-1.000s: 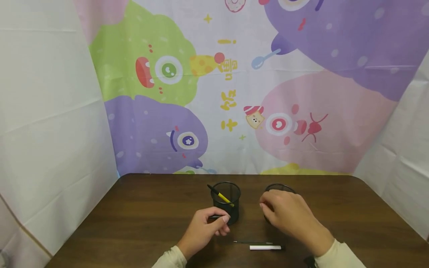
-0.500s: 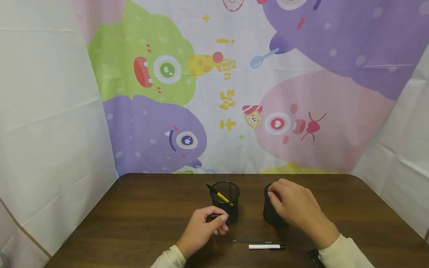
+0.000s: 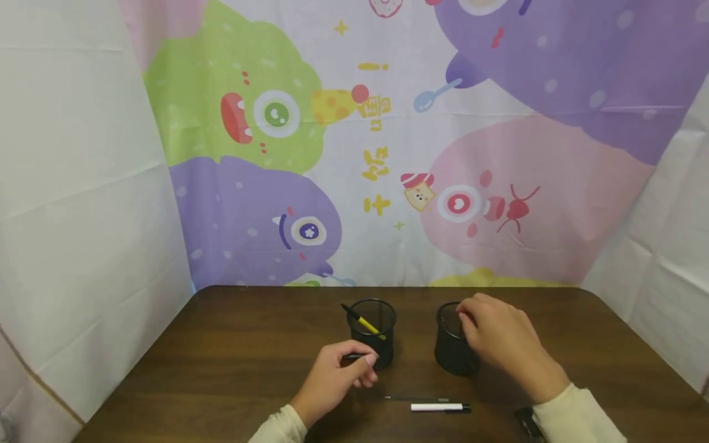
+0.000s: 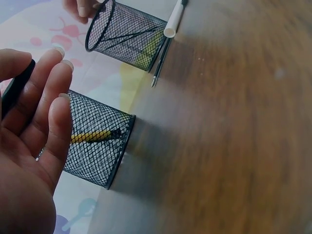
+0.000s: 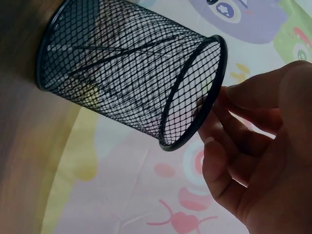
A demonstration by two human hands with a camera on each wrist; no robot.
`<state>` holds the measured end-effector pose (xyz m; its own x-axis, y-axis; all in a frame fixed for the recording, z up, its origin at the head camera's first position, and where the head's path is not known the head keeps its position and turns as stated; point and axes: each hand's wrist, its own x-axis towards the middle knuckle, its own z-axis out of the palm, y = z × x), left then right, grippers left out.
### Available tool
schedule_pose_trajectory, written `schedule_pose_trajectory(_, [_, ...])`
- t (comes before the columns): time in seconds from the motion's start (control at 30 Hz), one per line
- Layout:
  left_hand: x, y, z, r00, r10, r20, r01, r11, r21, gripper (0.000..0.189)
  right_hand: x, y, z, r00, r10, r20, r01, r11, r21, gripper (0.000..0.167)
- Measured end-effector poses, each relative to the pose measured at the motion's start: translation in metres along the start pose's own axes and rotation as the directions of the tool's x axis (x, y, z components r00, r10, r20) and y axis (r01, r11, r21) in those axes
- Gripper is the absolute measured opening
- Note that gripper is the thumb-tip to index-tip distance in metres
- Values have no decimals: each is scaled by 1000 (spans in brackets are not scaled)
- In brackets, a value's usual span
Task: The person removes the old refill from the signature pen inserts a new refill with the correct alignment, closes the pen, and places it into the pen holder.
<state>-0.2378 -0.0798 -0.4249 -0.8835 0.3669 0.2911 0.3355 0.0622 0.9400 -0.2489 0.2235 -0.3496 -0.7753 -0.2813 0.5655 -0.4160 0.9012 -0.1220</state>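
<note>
My left hand (image 3: 338, 375) pinches a slim black pen-like piece (image 4: 18, 87) between thumb and forefinger; its other fingers stretch out loosely. Just behind it stands a black mesh pen holder (image 3: 382, 351) with a yellow-and-black pen (image 3: 362, 321) leaning in it. My right hand (image 3: 501, 332) grips the rim of a second mesh pen holder (image 3: 454, 354), thumb and fingertips at its right side. Through that holder's mesh, thin dark sticks (image 5: 124, 56) show crossed inside. In front of the holders lie a thin pen refill (image 3: 415, 399) and a white pen (image 3: 437, 407) with a black end.
The dark wooden table (image 3: 221, 351) has rounded far corners. A cartoon-printed cloth (image 3: 382, 246) hangs behind it, and plain white cloth (image 3: 83, 184) hangs at the sides.
My right hand has moved from over the right pen holder's mouth to the right side of its rim, uncovering the holder. The left hand keeps its place with the black piece.
</note>
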Motion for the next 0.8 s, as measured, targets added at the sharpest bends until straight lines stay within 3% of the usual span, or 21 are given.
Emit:
schedule_pose_trajectory(0.17, [0,2,-1,1000,5,-5,-5,1000,0,28,3,3,2,1000,-11,22,11,1000,8,4])
schedule_pose_trajectory(0.57, [-4,-2,-1,1000,-9,7,9,1000,-10,30,11,3,7,984,-5,177,1,1000,20,5])
schedule_pose_trajectory(0.8, [-2,1,2,1000,-3,10,3,1000,-7,30,14,9,10,987,-89,136,91,996,-11,4])
